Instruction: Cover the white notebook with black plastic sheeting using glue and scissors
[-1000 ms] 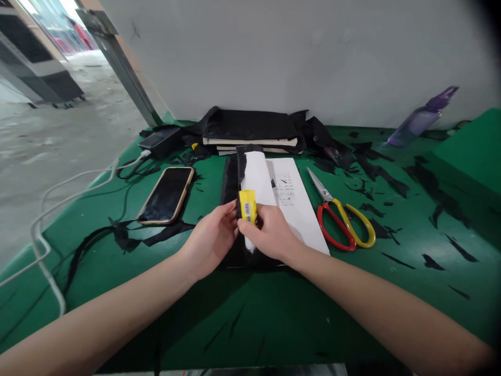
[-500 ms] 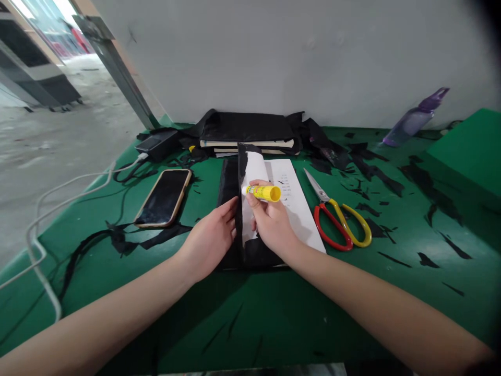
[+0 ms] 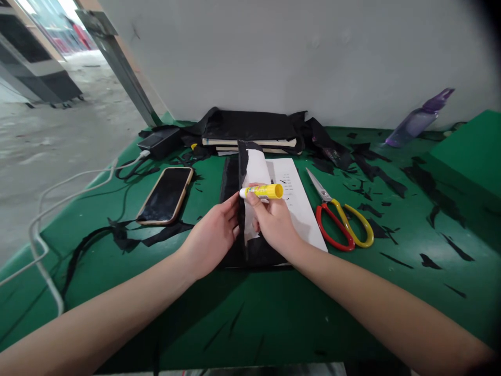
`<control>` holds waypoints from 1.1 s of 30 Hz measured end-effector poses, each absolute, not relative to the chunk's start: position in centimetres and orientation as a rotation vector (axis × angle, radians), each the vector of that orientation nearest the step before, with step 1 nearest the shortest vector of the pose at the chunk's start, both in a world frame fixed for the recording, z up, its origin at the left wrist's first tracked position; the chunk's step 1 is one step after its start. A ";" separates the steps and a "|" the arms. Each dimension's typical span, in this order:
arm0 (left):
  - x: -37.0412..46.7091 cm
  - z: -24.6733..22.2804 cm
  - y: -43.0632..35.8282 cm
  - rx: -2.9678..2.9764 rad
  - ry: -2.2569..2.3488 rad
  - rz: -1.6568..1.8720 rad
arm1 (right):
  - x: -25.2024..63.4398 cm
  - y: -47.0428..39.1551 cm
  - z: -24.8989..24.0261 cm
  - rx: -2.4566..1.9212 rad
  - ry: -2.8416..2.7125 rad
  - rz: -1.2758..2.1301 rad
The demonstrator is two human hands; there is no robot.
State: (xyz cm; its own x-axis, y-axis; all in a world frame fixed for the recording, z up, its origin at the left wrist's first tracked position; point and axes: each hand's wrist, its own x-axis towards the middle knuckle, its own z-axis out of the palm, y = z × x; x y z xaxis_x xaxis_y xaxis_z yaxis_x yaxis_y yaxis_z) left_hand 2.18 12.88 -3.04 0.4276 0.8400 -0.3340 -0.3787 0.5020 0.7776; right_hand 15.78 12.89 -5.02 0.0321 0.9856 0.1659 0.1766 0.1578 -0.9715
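Observation:
My right hand (image 3: 274,222) is closed around a yellow glue stick (image 3: 266,191), its white end pointing left against a raised flap. This black cover flap (image 3: 254,250) has white paper (image 3: 256,163) on its right-facing side and stands up from the booklet. My left hand (image 3: 215,235) rests at the flap's left side, fingers stretched out and fingertips touching it; some fingertips are hidden behind it. Under the flap lie a black cover half (image 3: 229,180) on the left and a white printed page (image 3: 301,209) on the right.
Scissors (image 3: 340,219) with red and yellow handles lie right of the page. A phone (image 3: 166,196), white cable (image 3: 47,219) and black adapter (image 3: 159,142) are left. Black-covered books (image 3: 250,125) stand behind. Black scraps (image 3: 430,260) and a purple bottle (image 3: 417,121) are right.
The glue stick and my right hand have shifted very slightly; the stick's white end sits a little further left on the flap. My left hand stays against the flap. The view has moved slightly.

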 end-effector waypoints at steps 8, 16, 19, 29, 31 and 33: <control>2.2 -2.9 13.0 0.590 0.765 0.833 | 15.7 12.7 -4.9 -1.297 -1.406 0.979; 2.5 -2.7 12.8 0.568 0.804 0.875 | 15.7 12.5 -4.7 -1.329 -1.481 0.988; 2.5 -2.5 12.7 0.573 0.836 0.876 | 15.8 12.5 -4.7 -1.336 -1.513 0.978; 2.1 -3.3 12.8 0.580 0.797 0.884 | 15.7 12.3 -4.4 -1.319 -1.600 0.924; 2.2 -3.2 12.8 0.580 0.785 0.879 | 15.7 12.3 -4.4 -1.306 -1.600 0.935; 2.2 -3.1 12.8 0.574 0.788 0.883 | 15.7 12.3 -4.4 -1.293 -1.600 0.947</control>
State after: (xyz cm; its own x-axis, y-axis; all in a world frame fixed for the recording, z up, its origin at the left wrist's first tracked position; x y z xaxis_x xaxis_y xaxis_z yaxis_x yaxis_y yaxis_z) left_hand 2.24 12.81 -3.12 0.3951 0.8450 -0.3603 -0.4541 0.5206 0.7230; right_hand 15.71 12.27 -4.35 -0.1049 0.9828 0.1517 0.3403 0.1788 -0.9232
